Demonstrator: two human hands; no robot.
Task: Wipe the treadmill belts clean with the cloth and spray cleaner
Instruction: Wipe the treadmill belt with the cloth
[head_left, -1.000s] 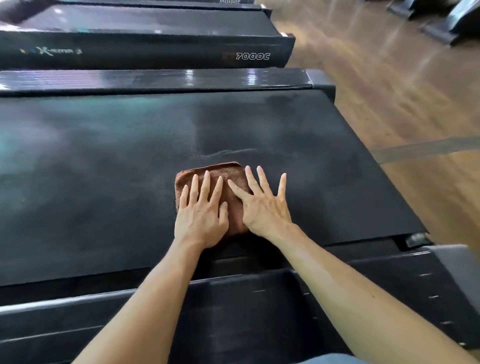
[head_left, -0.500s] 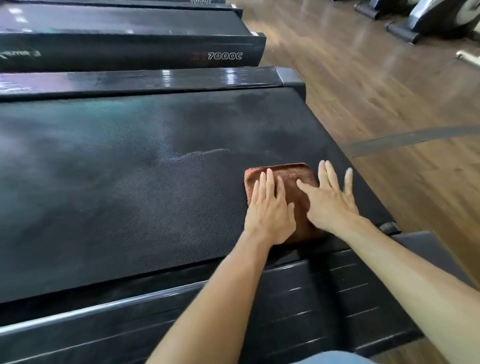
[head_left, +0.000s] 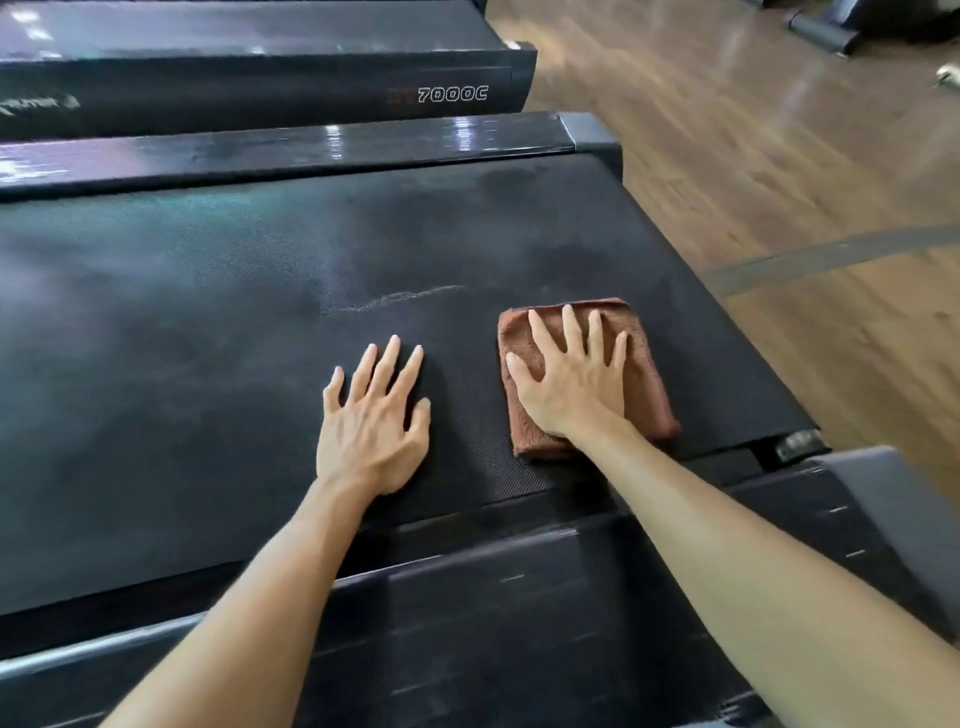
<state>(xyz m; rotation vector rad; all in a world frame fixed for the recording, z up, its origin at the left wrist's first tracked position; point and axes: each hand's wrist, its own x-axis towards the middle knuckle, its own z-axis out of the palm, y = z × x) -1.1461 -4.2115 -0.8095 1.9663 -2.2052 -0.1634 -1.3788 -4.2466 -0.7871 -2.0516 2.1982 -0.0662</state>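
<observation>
the left hand (head_left: 371, 426) has been lifted off the cloth (head_left: 644, 384) and laid flat, fingers spread, on the belt (head_left: 208, 364); the cloth, near the belt's right end, is now pressed by the right hand (head_left: 571, 379) alone, fingers splayed, so one-handed wiping seems intended.

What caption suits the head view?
Right hand presses a brown cloth flat on the treadmill belt; left hand rests beside it.

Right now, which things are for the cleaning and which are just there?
For the job: brown cloth under the right hand; treadmill belt, which the left hand touches flat.

Just there: next treadmill, wooden floor. No spray cleaner in view.
</observation>
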